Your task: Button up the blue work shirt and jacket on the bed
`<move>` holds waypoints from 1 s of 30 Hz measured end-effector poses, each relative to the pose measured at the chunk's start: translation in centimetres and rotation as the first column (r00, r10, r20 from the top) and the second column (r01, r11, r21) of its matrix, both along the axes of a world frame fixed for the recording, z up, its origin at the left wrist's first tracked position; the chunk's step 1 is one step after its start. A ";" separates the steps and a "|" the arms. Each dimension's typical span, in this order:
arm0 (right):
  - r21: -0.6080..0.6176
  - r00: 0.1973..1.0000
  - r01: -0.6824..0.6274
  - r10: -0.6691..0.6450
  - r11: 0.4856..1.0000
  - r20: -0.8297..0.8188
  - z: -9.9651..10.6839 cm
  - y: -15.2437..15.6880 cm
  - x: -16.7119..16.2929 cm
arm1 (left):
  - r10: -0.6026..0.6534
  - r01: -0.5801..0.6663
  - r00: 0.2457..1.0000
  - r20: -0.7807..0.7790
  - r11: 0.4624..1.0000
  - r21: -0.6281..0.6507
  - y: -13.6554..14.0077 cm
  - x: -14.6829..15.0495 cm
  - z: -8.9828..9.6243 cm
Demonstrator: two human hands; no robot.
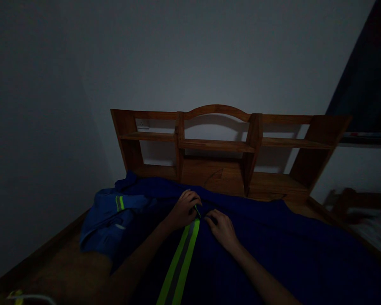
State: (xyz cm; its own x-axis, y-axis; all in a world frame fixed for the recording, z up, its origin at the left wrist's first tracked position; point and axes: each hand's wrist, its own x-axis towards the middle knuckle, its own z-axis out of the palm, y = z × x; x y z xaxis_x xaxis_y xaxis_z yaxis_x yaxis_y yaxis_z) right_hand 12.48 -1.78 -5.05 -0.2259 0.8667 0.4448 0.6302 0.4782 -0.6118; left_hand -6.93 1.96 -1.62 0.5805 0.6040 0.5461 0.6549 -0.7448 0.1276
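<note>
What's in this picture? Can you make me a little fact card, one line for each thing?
Left hand: at the far end of a strip; grip unclear
Right hand: curled, just right of that end
Strip colours: yellow-green edges, grey middle
Under the strip: dark blue cloth
Far left: lighter blue cloth with a yellow-green band
Behind: wooden shelves
Light: dim

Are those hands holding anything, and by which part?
The left hand holds the yellow-green reflective strip near its far end; whether the right hand grips the blue cloth is unclear.
</note>
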 end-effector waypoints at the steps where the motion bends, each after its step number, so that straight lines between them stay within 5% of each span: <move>1: -0.017 1.000 0.014 -0.014 1.000 -0.011 -0.2 0.1 -0.1 | -0.033 0.033 0.999 0.000 0.999 -0.016 -0.4 0.1 0.2; 7: -0.174 0.992 0.061 -0.079 0.983 -0.099 -0.7 0.8 -0.2 | -0.128 0.131 0.991 0.033 0.983 -0.131 -1.6 0.4 0.8; 15: -0.291 0.962 0.074 -0.144 0.954 -0.230 -0.5 1.0 0.2 | -0.200 0.234 0.972 0.127 0.893 -0.386 1.2 -0.6 -2.2; 22: -0.277 0.968 -0.008 -0.061 0.961 -0.243 -0.4 0.9 0.6 | -0.161 0.204 0.976 0.146 0.913 -0.354 1.4 -0.5 -2.9; 30: -0.198 0.993 -0.034 0.011 0.980 -0.115 -0.3 0.4 0.5 | -0.118 0.114 0.993 0.000 0.952 -0.285 2.1 -0.6 -4.0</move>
State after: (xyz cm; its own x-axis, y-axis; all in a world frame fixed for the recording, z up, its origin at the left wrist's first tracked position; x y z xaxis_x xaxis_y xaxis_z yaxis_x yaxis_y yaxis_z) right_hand 12.97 -1.38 -5.32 -0.2047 0.9355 0.2878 0.5418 0.3532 -0.7627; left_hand -7.48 4.02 -5.65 0.6634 0.6607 0.3512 0.5700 -0.7503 0.3348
